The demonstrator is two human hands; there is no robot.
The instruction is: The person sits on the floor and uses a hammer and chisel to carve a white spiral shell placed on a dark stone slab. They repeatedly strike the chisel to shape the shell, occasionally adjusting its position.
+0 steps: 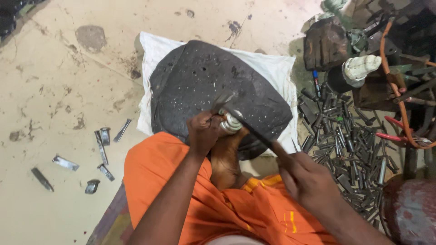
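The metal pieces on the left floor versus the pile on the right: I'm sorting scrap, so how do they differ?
The flattened metal strips are few, scattered apart, and look flat and pale grey against the bare floor. The pile of metal pieces holds many more, heaped and overlapping, darker and more tube-like. Both lie on the floor beside the black stone slab.

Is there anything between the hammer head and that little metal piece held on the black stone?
Nothing visible: the hammer in the right hand has its head right above the small metal piece pinched by the left hand.
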